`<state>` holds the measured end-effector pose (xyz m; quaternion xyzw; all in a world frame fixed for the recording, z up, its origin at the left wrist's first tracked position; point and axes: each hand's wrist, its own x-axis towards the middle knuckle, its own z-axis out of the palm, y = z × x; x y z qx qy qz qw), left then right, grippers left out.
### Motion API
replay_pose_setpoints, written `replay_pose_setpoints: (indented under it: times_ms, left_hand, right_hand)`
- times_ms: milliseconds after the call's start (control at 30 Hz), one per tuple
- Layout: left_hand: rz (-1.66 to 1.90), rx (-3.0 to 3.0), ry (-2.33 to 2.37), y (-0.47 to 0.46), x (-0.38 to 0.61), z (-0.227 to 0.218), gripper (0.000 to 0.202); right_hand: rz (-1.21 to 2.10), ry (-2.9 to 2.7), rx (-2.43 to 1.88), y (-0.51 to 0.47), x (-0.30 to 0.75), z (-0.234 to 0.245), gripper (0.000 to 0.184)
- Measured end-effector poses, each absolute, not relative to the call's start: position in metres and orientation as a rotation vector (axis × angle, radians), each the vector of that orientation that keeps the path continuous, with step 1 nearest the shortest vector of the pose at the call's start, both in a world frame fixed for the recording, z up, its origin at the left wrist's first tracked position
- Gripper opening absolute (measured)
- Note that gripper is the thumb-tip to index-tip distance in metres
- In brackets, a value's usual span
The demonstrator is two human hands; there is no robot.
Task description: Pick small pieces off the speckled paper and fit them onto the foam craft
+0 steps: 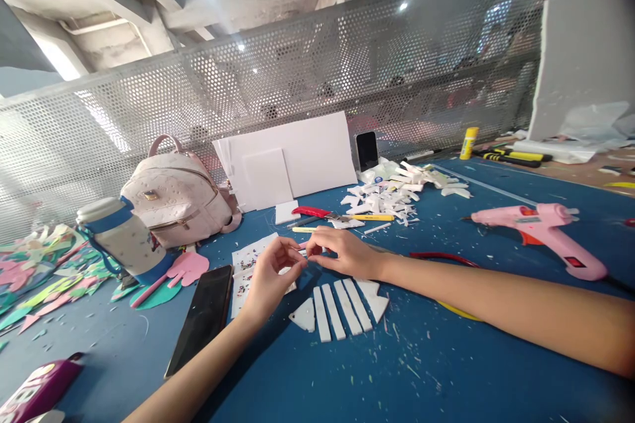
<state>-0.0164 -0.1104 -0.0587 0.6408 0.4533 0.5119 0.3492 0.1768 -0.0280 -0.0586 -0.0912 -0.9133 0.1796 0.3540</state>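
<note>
My left hand (272, 274) and my right hand (342, 251) meet over the blue table, fingertips pinched close together. What they hold, if anything, is too small or hidden to make out. Just below them lie several narrow white foam strips (333, 310) side by side, with a pointed white piece (303, 316) on their left and a notched white piece (374, 301) on their right, like a fish skeleton. Partly behind my left hand is a white sheet with small dark and coloured specks (243, 277). Beyond the fingers rests a red-handled cutting tool (312, 212) beside a yellow pencil-like stick (372, 217).
A pink glue gun (546, 228) lies at right, near a yellow glue stick (469, 143). White scraps (391, 195) are heaped behind. On the left are a black phone (203, 317), a bottle (124, 238), a pink backpack (176, 195) and coloured foam scraps (49, 284).
</note>
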Motion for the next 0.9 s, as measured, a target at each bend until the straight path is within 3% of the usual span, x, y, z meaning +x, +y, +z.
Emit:
replay_pose_setpoints:
  times_ms: [900]
  left_hand:
    - [1.407, 1.703, 1.201, -0.1132, -0.0150, -0.0533, 0.025]
  right_hand:
    - [0.300, -2.253, -0.251, -0.0313, 0.1774, -0.0547, 0.009]
